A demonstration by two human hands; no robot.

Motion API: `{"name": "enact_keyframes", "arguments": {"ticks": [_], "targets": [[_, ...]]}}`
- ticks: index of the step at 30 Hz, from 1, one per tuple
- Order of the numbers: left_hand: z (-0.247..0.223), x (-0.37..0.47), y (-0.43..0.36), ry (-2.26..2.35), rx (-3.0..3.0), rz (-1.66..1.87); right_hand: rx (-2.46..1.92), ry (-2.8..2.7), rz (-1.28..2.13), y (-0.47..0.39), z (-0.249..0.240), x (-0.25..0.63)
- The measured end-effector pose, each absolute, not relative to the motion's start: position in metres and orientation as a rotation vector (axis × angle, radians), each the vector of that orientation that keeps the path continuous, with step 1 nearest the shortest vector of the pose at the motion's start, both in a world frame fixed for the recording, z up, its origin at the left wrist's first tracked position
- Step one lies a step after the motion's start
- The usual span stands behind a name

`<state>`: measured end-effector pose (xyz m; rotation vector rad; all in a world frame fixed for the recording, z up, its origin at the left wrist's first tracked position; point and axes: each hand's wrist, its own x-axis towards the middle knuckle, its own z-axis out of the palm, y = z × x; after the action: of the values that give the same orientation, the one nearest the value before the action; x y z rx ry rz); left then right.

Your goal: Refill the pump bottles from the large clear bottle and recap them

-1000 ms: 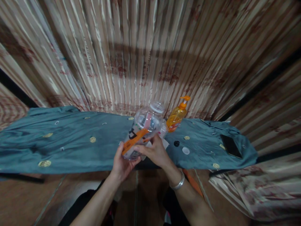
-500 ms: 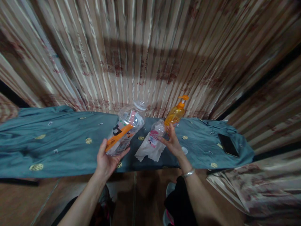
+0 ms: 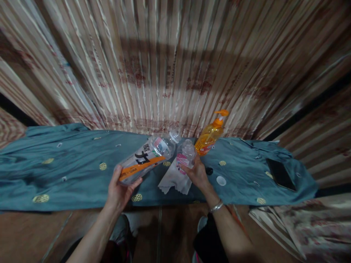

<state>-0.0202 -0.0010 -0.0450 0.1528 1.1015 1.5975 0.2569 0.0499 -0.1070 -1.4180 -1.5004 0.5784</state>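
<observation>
My left hand (image 3: pixel 120 190) is closed around the base of a large clear plastic bottle (image 3: pixel 145 160) with an orange and black label. The bottle is tilted, its uncapped-looking neck pointing up and right. My right hand (image 3: pixel 197 172) grips a smaller clear bottle (image 3: pixel 186 155) with a pink label, its thumb across the front. Under this smaller bottle lies a white cloth or tissue (image 3: pixel 173 179). Just behind my right hand stands an orange pump bottle (image 3: pixel 210 138) with yellow-orange liquid.
A teal patterned cloth (image 3: pixel 82 164) covers the narrow table. Right of my right hand lie a white round cap (image 3: pixel 221 180) and a small dark cap-like object (image 3: pixel 209 171). A black phone (image 3: pixel 280 174) rests farther right. A pleated curtain (image 3: pixel 153 73) hangs behind.
My right hand has closed on the small bottle. The large bottle in my left hand has tipped further over to the right. The view has shifted slightly.
</observation>
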Motion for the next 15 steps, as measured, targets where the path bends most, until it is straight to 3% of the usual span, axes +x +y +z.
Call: {"name": "enact_keyframes", "arguments": {"ticks": [15], "targets": [[-0.053, -0.03, 0.013, 1.071, 0.411, 1.685, -1.443, -1.612, 0.534, 0.044, -0.099, 0.254]]}}
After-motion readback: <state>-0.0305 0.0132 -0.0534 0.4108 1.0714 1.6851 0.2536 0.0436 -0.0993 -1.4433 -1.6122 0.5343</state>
